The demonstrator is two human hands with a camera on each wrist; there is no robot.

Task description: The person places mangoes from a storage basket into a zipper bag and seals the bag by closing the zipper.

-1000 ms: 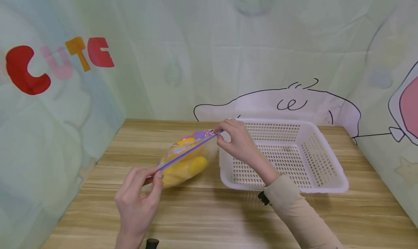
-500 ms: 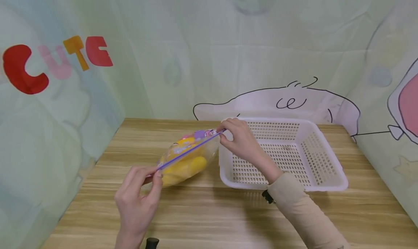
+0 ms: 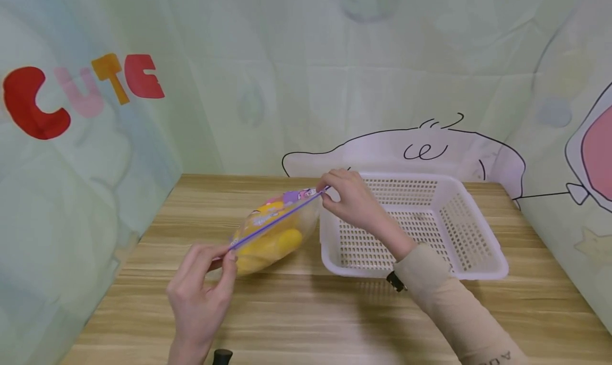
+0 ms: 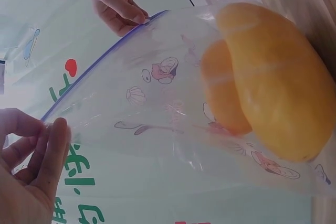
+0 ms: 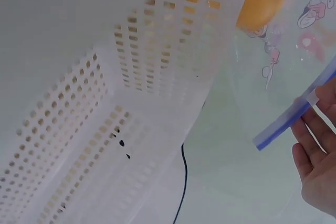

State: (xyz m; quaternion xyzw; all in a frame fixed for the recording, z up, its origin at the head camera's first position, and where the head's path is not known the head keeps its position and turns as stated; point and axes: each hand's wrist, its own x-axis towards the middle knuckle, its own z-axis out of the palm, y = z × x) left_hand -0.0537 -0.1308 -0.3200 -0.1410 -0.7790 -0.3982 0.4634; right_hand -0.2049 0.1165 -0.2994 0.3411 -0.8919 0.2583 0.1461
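A clear zip bag [image 4: 173, 114] with cartoon prints and a purple-blue zip strip [image 3: 277, 221] is held up slantwise between my hands. Yellow mangoes [image 4: 283, 82] lie in its lower part. My left hand [image 3: 203, 290] pinches the near left end of the strip between thumb and fingers. At the far right end, my right hand [image 3: 351, 200] pinches the strip, and a small pale piece [image 5: 312, 98] shows at its thumb in the right wrist view. Whether the zip is sealed along its length, I cannot tell.
A white perforated plastic basket [image 3: 478, 232] stands right of the bag, under my right forearm. The wood-grain table [image 3: 287, 322] runs back to a printed cloth backdrop [image 3: 268, 78]. A black knob-like thing [image 3: 222, 356] shows at the bottom edge.
My right hand and forearm have shifted slightly to the right, still pinching the strip's far end. The left hand and the bag have hardly moved.
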